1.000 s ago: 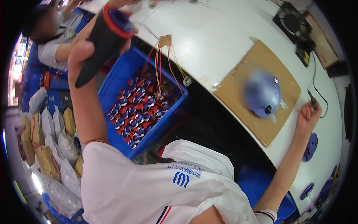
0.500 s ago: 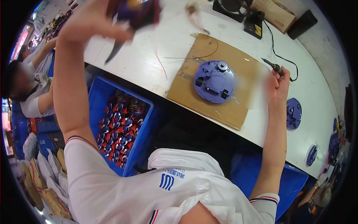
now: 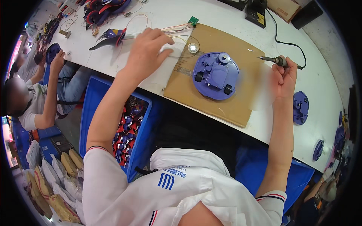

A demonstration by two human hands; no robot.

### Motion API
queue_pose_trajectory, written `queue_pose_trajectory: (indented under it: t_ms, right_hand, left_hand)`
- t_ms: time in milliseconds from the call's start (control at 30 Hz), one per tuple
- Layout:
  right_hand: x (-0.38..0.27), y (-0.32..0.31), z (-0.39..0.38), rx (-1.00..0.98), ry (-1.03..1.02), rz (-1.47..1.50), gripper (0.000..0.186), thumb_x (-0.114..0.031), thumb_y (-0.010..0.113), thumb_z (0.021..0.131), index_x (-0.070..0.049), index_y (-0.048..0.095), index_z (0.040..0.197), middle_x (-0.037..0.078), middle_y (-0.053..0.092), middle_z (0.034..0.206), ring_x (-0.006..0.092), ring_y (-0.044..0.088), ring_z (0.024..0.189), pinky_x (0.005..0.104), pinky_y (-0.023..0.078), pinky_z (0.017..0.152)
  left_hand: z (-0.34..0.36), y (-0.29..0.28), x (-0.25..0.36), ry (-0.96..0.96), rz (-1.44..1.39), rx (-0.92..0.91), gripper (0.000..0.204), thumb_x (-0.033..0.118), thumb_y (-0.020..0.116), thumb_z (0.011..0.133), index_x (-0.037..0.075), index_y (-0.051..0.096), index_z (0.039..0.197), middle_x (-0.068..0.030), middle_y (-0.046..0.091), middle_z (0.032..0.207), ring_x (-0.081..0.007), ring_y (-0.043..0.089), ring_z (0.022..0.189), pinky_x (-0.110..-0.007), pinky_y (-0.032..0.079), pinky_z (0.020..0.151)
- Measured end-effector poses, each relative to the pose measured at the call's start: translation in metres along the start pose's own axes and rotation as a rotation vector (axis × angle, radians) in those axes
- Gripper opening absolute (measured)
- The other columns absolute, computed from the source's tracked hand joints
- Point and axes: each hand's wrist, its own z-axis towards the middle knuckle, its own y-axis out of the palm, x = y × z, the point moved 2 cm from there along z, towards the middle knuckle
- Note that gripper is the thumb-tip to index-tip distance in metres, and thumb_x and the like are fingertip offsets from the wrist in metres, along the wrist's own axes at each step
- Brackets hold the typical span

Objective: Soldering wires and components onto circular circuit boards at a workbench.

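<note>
My left hand [image 3: 148, 54] is over the white table with thumb and fingers spread and nothing gripped. Beside it lies a purple-and-red shell with a black curved beak-like piece [image 3: 109, 40]. Thin coloured wires run past my fingers to a small green circuit board [image 3: 193, 21]. A round metallic disc [image 3: 193, 48], like a small speaker, rests at the cardboard's left edge. My right hand [image 3: 283, 81] is closed on a soldering iron [image 3: 279, 61], its tip pointing left. Between my hands, a round purple base [image 3: 215, 77] with two black wheels sits on the cardboard sheet [image 3: 235, 115].
A blue bin [image 3: 87, 124] below the table's edge holds several red-and-purple shells. More shells [image 3: 105, 11] are piled at the far left. Another purple base [image 3: 300, 108] lies at the right. The iron's cord [image 3: 290, 43] curves behind my right hand. People work at the left.
My left hand has let go of the purple-and-red shell and moved right, toward the cardboard. The shell now lies on the table; the green board and disc have come into sight. The iron stays in my right hand.
</note>
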Motion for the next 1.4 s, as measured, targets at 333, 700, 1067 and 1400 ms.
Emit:
queue_pose_trajectory:
  t_ms: [333,700,1067,1400]
  right_hand:
    - [0.002,0.006,-0.003,-0.029,0.044,-0.023,0.019,-0.019,0.052,0.090,0.000,0.057,0.091,-0.003,0.042,0.054,0.0014,0.022,0.034,0.0160,0.017,0.033]
    - [0.011,0.026,-0.025,-0.002,0.025,-0.122,0.020,-0.019,0.050,0.091,-0.002,0.059,0.093,-0.002,0.042,0.054,0.0025,0.023,0.035,0.0163,0.018,0.034]
    - [0.034,0.046,-0.052,-0.075,-0.073,-0.432,0.019,-0.017,0.050,0.091,-0.002,0.061,0.089,-0.001,0.041,0.054,0.0035,0.024,0.038,0.0165,0.021,0.036]
    - [0.046,0.050,-0.055,-0.084,-0.175,-0.490,0.018,-0.016,0.052,0.091,-0.001,0.061,0.089,-0.001,0.041,0.054,0.0038,0.026,0.040,0.0155,0.022,0.036]
  left_hand:
    - [-0.023,0.001,0.004,-0.211,-0.245,-0.156,0.006,0.008,0.062,0.081,0.004,0.058,0.082,-0.0073,0.054,0.082,-0.0239,0.053,0.076,-0.032,0.044,0.071]
    - [-0.038,-0.025,0.045,-0.667,-0.922,-0.217,0.009,0.001,0.063,0.079,-0.001,0.061,0.088,-0.0093,0.059,0.087,-0.0157,0.055,0.071,-0.027,0.045,0.063]
    - [-0.052,0.000,0.085,-0.312,-0.820,0.195,0.022,-0.003,0.068,0.078,-0.005,0.064,0.100,-0.0095,0.064,0.082,-0.0135,0.057,0.065,-0.016,0.044,0.058]
    - [-0.050,0.014,0.106,-0.883,-1.108,0.392,0.009,-0.003,0.071,0.075,-0.002,0.070,0.084,-0.0035,0.059,0.072,-0.0072,0.045,0.055,-0.016,0.035,0.049]
